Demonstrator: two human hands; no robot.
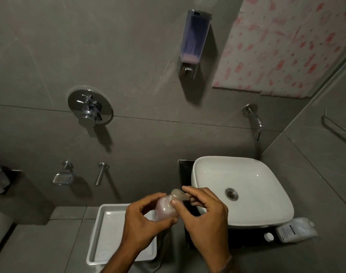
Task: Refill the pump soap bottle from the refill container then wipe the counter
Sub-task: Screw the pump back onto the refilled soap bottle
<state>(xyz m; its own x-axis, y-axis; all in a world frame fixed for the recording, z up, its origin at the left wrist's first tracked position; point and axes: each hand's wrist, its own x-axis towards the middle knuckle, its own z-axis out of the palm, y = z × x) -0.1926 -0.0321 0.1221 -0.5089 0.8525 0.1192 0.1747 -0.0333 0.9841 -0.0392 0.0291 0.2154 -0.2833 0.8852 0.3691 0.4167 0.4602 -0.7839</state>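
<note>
A small clear pump soap bottle (165,208) with pinkish liquid is held in the air above the white tray's right edge. My left hand (143,223) wraps around its body from the left. My right hand (202,217) pinches the translucent pump head (179,194) at the top. The refill container (295,229), a pale jug with a label, lies on its side on the dark counter (252,241) to the right of the basin. Its small white cap (269,237) sits next to it.
A white basin (203,172) stands on the counter under a wall spout (255,123). A white tray (101,229) rests on the grey ledge at left. A wall soap dispenser (193,42), a shower mixer (90,109) and a soap dish (62,177) are fixed to the tiled wall.
</note>
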